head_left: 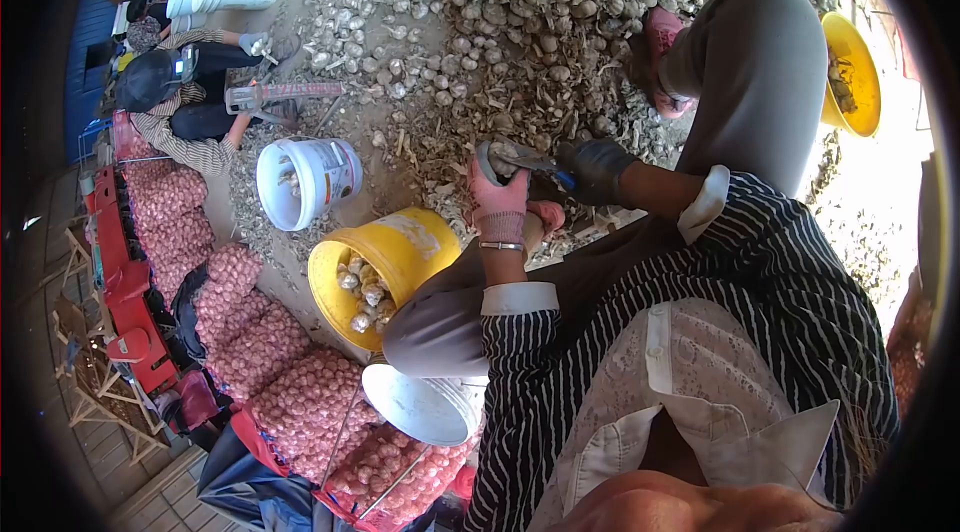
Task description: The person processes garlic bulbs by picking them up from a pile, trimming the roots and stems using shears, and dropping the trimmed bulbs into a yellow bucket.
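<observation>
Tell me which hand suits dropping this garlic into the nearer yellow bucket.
Left, probably: the left hand holds the garlic and is closer to that yellow bucket, while the right hand holds shears.

Pale garlic bulb (502,164) in left hand (498,197); blue-handled shears (545,164) in right hand (594,172), blades beside bulb

Dusty grey floor (280,274); blue wall (84,82) upper left; wooden frames (112,410) lower left; glaring sunlight (868,202) right.
</observation>
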The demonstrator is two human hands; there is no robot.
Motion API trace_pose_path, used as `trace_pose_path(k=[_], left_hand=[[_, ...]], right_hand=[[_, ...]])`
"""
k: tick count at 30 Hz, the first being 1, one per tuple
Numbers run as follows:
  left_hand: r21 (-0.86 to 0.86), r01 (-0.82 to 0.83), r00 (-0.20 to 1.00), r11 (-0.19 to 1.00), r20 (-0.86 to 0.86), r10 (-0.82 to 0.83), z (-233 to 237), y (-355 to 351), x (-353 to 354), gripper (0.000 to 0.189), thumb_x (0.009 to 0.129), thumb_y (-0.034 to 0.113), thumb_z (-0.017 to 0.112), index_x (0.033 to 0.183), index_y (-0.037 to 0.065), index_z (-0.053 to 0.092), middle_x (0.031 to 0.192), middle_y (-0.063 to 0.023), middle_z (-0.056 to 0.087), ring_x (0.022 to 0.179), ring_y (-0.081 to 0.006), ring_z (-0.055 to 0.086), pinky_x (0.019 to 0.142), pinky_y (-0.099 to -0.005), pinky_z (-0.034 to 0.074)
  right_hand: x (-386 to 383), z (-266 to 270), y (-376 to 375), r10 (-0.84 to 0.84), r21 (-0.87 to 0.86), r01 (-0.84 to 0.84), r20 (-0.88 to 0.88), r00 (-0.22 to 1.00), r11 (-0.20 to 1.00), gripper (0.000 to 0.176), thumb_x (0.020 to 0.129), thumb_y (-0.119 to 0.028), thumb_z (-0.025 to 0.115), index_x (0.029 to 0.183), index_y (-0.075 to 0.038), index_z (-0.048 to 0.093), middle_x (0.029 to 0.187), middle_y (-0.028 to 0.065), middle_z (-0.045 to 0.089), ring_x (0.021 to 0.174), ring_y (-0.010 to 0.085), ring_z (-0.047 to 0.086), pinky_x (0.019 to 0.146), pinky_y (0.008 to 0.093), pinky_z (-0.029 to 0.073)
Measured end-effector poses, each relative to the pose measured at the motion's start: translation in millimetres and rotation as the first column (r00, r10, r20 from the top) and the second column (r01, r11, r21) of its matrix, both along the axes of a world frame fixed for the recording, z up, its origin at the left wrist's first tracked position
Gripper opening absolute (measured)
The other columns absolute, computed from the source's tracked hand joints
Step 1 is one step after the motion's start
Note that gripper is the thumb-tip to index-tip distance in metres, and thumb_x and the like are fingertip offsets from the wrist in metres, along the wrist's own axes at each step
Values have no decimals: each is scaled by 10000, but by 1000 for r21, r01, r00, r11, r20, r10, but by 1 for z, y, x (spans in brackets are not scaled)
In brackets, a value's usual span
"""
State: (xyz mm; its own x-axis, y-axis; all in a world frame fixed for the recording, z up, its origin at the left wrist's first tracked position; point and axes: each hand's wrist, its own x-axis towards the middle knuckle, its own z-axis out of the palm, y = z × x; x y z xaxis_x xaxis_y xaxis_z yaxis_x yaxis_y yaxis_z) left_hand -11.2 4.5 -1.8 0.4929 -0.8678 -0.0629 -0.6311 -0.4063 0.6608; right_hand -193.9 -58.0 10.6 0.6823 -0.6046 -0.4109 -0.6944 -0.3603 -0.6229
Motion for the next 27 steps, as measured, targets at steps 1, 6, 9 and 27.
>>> trace_pose_path(k=[1, 6, 9, 27], left_hand=[[7, -1, 1000, 1000, -6, 1, 1, 1, -2, 573, 667, 109, 778, 1184, 15, 549, 1135, -138, 610, 1049, -232, 596, 921, -340, 461], [44, -26, 942, 999, -334, 40, -26, 8, 1, 591, 676, 88, 770, 1212, -1, 538, 1126, -115, 609, 1025, -219, 591, 910, -330, 460], [-16, -46, 762, 999, -647, 25, -40, 9, 5, 557, 717, 50, 735, 1231, -1, 527, 1147, -96, 592, 1007, -206, 590, 896, -319, 464], [-224, -121, 383, 967, -909, -163, -47, 13, 13, 327, 939, 228, 523, 1190, 18, 517, 1167, -161, 577, 1108, -305, 556, 922, -433, 476]], right_hand=[[-1, -3, 0, 1, 7, -1, -6, 1000, 1000, 463, 778, -432, 635, 978, -17, 591, 855, 181, 660, 836, 351, 647, 726, 450, 497], [-5, -30, -5, 77, -28, -80, -100, 992, 996, 317, 812, -330, 580, 970, -60, 628, 846, 175, 669, 816, 349, 656, 716, 452, 508], [1, -53, -14, 5, 15, -4, -56, 998, 1000, 292, 835, -324, 549, 927, -72, 663, 852, 173, 674, 819, 348, 661, 727, 458, 513], [5, -52, 7, -283, 364, 143, 366, 887, 920, 483, 817, -469, 635, 1020, -34, 577, 894, 185, 649, 848, 304, 645, 745, 389, 474]])
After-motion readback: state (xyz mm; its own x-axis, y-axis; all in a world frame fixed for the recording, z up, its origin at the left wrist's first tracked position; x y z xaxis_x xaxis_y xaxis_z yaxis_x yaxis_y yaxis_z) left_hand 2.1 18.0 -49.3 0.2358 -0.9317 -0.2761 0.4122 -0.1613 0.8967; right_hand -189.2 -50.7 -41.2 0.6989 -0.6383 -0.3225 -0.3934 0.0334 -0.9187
